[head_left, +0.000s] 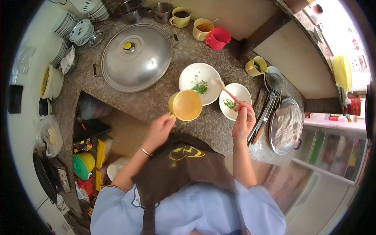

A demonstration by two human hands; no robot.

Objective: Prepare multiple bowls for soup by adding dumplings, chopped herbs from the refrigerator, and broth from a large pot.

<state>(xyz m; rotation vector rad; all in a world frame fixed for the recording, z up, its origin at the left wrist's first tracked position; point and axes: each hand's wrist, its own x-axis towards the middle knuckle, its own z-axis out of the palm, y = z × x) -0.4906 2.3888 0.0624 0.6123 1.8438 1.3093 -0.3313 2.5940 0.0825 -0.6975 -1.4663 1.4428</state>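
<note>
My left hand (pixel 160 130) grips the handle of a yellow mug (pixel 186 105), whose pale inside faces the camera. With my right hand (pixel 243 120) I hold a spoon (pixel 230 94) by its pinkish handle; its blurred head is over the right side of a large white bowl (pixel 188 73). Chopped green herbs (pixel 200 87) lie in that bowl. Just to its right is a smaller white bowl (pixel 239 94), with chopped green and white pieces (pixel 229 104) in it, partly behind my right hand.
A large lidded metal pan (pixel 147 70) stands at left. Along the back are yellow mugs (pixel 180 17) and a red mug (pixel 218 38). At right lie tongs (pixel 265 111), a strainer (pixel 274 82) and a cloth-covered metal tray (pixel 273 138). Stacked plates (pixel 82 31) fill the far left.
</note>
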